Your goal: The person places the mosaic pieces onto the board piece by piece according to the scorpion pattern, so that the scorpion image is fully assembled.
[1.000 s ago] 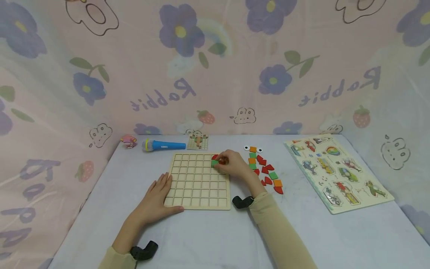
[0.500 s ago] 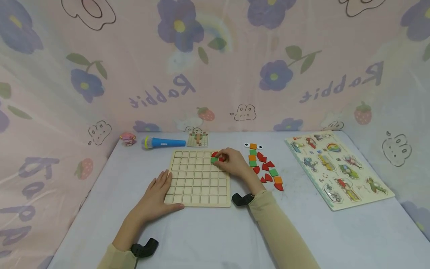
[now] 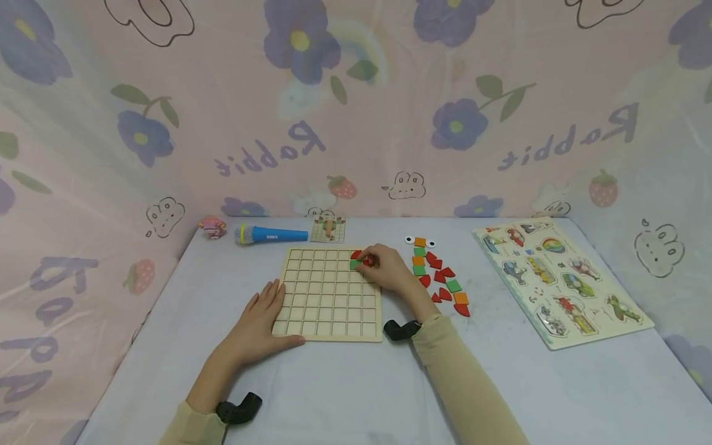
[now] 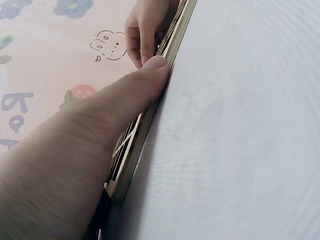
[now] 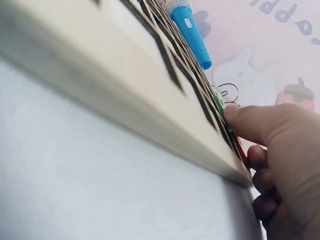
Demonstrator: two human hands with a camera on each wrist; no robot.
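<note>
A wooden grid board (image 3: 326,306) lies on the table in the head view. My left hand (image 3: 257,330) rests along its left side with fingers straight, the thumb stretched to the front edge. At the board's far right corner my right hand (image 3: 388,272) pinches a red piece (image 5: 241,149) low over the cells, partly hidden by the fingers. A green square (image 3: 354,265) lies in a cell at the right thumb's tip, with a red piece (image 3: 355,254) just behind it. The left wrist view shows the left thumb (image 4: 155,64) on the board's edge.
Loose red, green and orange pieces (image 3: 439,276) lie right of the board, with two eye discs (image 3: 431,244) behind them. A picture puzzle (image 3: 562,284) lies farther right. Behind the board are a pattern card (image 3: 328,229), a blue toy microphone (image 3: 272,235) and a pink figurine (image 3: 212,227).
The red piece under my right fingers shows less than a second ago and sits lower against the board. The left hand stays in place; the head view has shifted slightly.
</note>
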